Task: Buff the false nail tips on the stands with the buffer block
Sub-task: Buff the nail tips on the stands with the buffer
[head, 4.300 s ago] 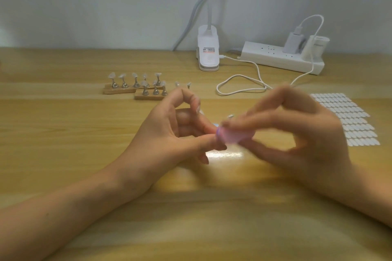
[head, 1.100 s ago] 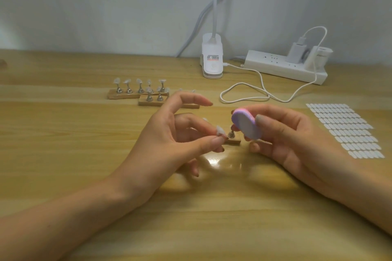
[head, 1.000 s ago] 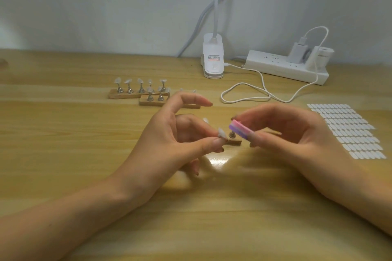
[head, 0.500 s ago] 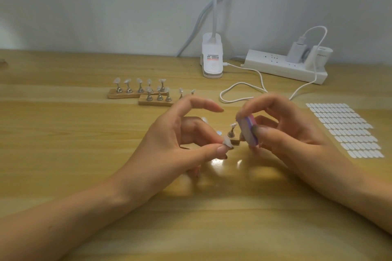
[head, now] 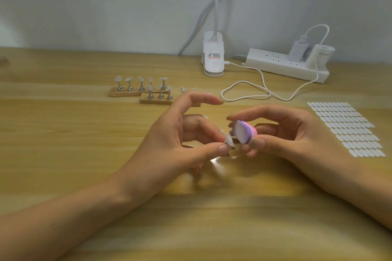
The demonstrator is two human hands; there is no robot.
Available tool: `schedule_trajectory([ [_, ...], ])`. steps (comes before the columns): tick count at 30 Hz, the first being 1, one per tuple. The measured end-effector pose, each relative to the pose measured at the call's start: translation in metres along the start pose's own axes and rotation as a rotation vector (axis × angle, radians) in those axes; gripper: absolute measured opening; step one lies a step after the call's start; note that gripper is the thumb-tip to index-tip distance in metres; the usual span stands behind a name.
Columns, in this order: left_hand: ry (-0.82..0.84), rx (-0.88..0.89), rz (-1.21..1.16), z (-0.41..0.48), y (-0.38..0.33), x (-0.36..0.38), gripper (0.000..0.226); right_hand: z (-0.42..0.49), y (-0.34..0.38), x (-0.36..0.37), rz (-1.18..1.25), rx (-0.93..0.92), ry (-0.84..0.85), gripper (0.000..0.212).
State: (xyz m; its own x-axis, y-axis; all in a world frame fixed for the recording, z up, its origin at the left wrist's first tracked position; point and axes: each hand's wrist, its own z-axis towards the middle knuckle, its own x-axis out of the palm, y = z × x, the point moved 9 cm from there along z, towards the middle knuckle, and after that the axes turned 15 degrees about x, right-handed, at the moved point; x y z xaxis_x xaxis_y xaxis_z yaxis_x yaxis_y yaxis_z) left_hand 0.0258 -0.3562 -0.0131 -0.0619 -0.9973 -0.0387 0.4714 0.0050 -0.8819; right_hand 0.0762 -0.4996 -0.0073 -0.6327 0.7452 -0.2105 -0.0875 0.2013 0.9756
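While both forearms reach in from the near edge, open wood on the surface (head: 63, 154) runs wide to the left & along the front. To the right, a sheet of white oval tabs (head: 345, 129) lies near the right wrist, w/ a strip of wood between.

At the back, by the wall, a white lamp base (head: 213, 57) & a power strip (head: 284, 65) stand side by side. A white cable (head: 250, 93) loops fwd toward the hands. The strip holds a charger plug (head: 297, 51) & a second white adapter (head: 322, 55) at its right end.

Two wooden stands sit mid-surface, behind the left hand (head: 182, 140). The far stand (head: 125, 93) carries five nail tips on metal pegs. The nearer stand (head: 157, 100) shows three in plain view, its right end hidden behind the raised left forefinger.

Centre frame, the left grip pinches a clear nail tip (head: 229, 141) between thumb & a finger. Whatever carries that tip is mostly hidden between the hands.

The right hand (head: 297, 137) has its grip closed on the buffer block (head: 245, 131), thumb below & fingers on top. The block shows a white face w/ purple & pink layers. That face tilts toward the tip, just beside it on the right. Contact btwn them can't be made out.
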Motion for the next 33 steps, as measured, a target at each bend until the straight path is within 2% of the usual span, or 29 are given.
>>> schedule_trajectory([
  [6,0.042,0.002,0.014,0.001,-0.002,0.004,0.047,-0.006,0.011,0.002,0.002,-0.092,-0.053,0.032],
  [10,0.030,0.000,0.060,0.001,-0.002,0.002,0.046,-0.010,0.016,-0.004,-0.090,-0.150,-0.163,0.027],
  [14,0.034,0.000,0.077,0.001,0.000,0.001,0.049,-0.009,0.015,0.001,-0.098,-0.157,-0.121,0.018],
  [20,0.002,-0.002,0.089,0.000,0.003,-0.003,0.050,-0.006,0.008,0.005,0.001,-0.102,-0.008,0.018],
  [27,-0.020,-0.003,0.077,0.000,0.005,-0.004,0.058,-0.017,0.026,0.004,-0.393,-0.326,-0.201,0.030],
  [33,-0.032,-0.005,0.088,0.000,0.004,-0.005,0.060,-0.019,0.033,0.002,-0.445,-0.434,-0.242,0.017],
])
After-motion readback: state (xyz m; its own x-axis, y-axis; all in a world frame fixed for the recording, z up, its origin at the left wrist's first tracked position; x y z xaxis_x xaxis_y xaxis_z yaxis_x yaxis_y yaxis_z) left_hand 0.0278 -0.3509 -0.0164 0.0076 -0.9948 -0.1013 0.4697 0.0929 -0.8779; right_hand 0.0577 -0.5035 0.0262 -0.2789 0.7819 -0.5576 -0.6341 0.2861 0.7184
